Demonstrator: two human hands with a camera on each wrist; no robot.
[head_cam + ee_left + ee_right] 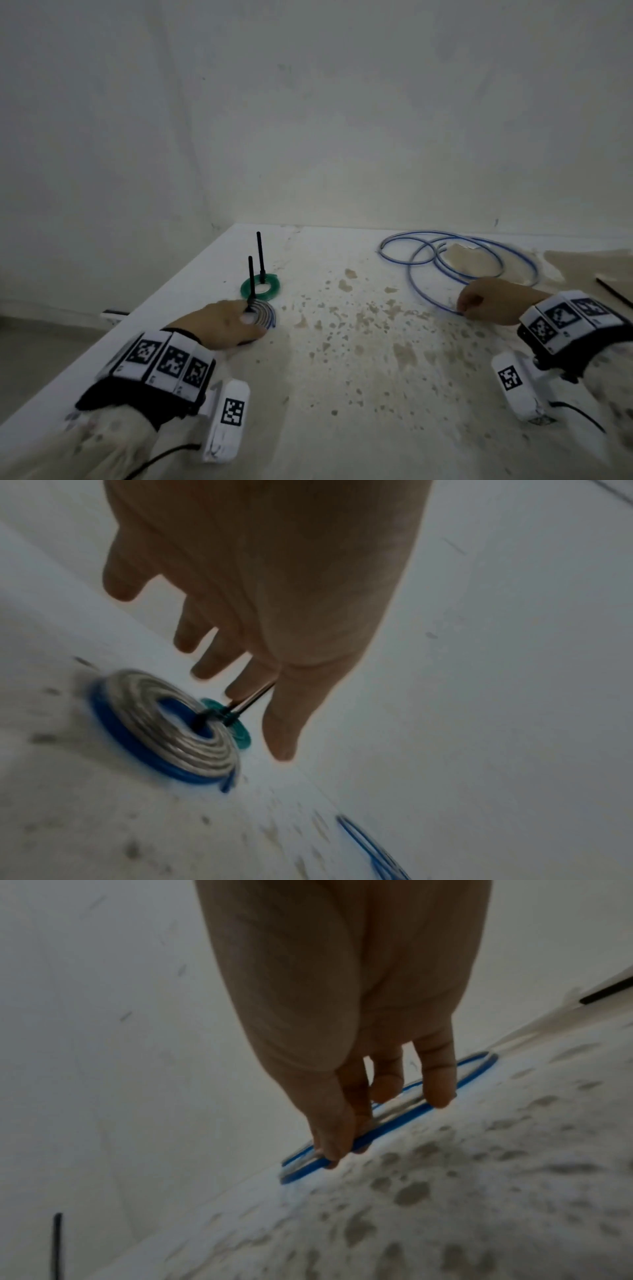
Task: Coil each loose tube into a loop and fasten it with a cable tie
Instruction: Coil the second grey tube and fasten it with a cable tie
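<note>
Right hand (pixel 493 301) pinching the loose blue tube (pixel 479 257) between thumb and fingers, near part of its wide loops; the rest sprawling beyond the knuckles on the table (pixel 342 377). Left hand (pixel 219 325) with fingers straight, apart, beside the tied clear-and-blue coil (pixel 164 729) and its upright cable tie (pixel 251 281); green coil (pixel 262 287) just past. Possible trouble: springy loops opening or tangling if pulled from one point; weak pinch slipping; left hand knocking the finished coil
</note>
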